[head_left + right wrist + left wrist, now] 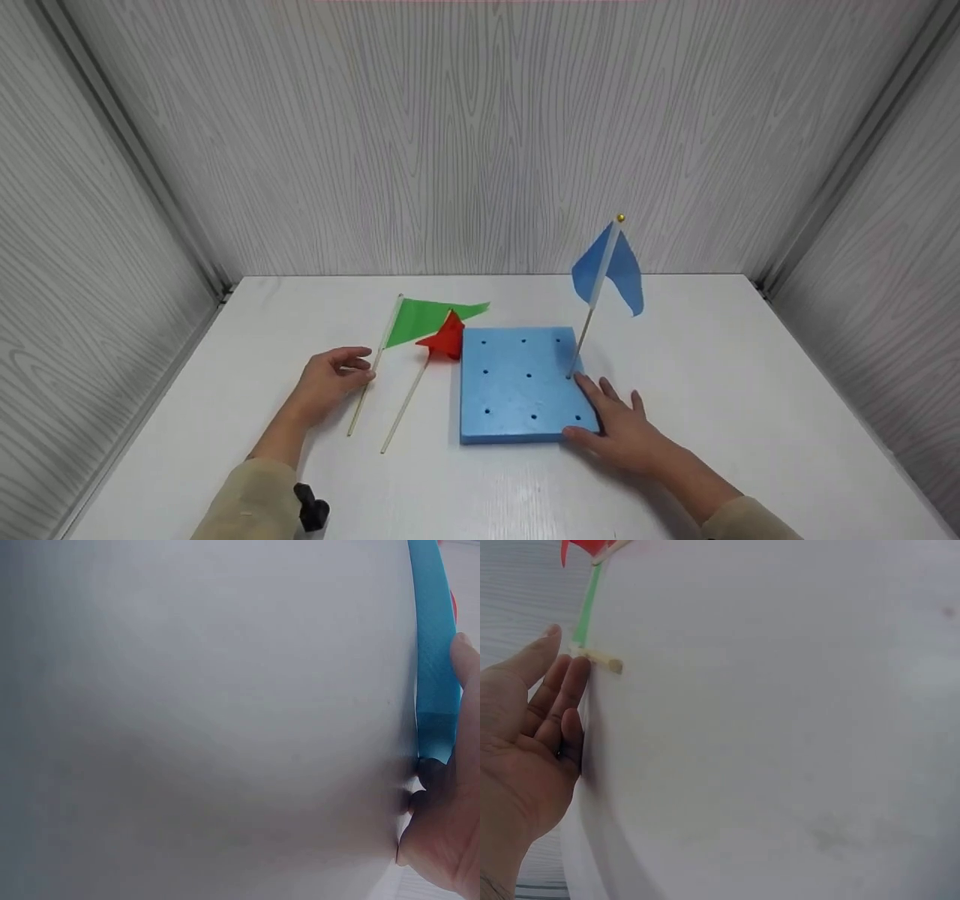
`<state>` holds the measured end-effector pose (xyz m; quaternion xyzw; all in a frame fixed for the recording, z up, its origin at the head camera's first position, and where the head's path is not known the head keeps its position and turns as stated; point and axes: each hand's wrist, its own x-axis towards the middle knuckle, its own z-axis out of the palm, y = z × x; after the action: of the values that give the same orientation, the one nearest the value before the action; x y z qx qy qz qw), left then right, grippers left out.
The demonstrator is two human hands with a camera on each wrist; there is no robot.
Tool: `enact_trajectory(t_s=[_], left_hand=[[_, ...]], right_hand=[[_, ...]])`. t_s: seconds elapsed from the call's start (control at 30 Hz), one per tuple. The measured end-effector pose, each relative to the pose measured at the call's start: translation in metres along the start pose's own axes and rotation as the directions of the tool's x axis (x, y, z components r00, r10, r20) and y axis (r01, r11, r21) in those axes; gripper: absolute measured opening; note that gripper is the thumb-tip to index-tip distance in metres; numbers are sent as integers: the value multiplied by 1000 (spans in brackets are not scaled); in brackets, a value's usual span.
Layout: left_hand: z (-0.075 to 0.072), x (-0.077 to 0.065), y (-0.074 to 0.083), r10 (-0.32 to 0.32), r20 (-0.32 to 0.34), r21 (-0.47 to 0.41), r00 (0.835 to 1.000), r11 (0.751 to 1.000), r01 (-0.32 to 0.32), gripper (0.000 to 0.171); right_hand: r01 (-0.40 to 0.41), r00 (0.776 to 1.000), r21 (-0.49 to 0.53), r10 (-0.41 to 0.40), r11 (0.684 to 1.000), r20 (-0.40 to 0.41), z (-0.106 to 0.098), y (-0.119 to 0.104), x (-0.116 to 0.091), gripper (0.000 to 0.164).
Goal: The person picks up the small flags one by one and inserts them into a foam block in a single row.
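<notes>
A blue block (pixel 510 390) with several small holes lies flat on the table. My right hand (pixel 622 435) rests at its near right corner, thumb and forefinger touching the edges and the other fingers spread. A blue flag (pixel 604 262) on a thin stick stands tilted in a hole by the right edge. To the left, a green pennant flag (pixel 420 321) lies on the table, and my left hand (pixel 334 382) is beside its stick (pixel 604 660), thumb and fingers apart. A red flag (pixel 448 337) lies between that flag and the block, partly over the green cloth.
The white table (pixel 517 491) is enclosed by grey wood-grain panels (pixel 480 135) at the back and both sides. A small black object (pixel 311 508) is at the left sleeve.
</notes>
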<state>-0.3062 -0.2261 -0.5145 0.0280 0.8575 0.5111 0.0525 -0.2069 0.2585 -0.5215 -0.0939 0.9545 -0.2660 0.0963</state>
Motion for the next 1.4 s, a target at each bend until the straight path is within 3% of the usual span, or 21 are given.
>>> enact_trajectory(t_s=[0.43,0.83,1.4], left_hand=[[4,-1,0,-10,-26,24,1000,1000,11,52],[11,2,2,0,-51,107,999,994,5,49],[15,3,1,-13,-75,81,997,997,19,41]], right_hand=[[16,1000,0,-16,1000,-1,-3,-3,-1,102],[7,1000,-2,-7,1000,8,-3,-2,-1,103],[14,1000,-1,-14,1000,-1,1,2,0,102]])
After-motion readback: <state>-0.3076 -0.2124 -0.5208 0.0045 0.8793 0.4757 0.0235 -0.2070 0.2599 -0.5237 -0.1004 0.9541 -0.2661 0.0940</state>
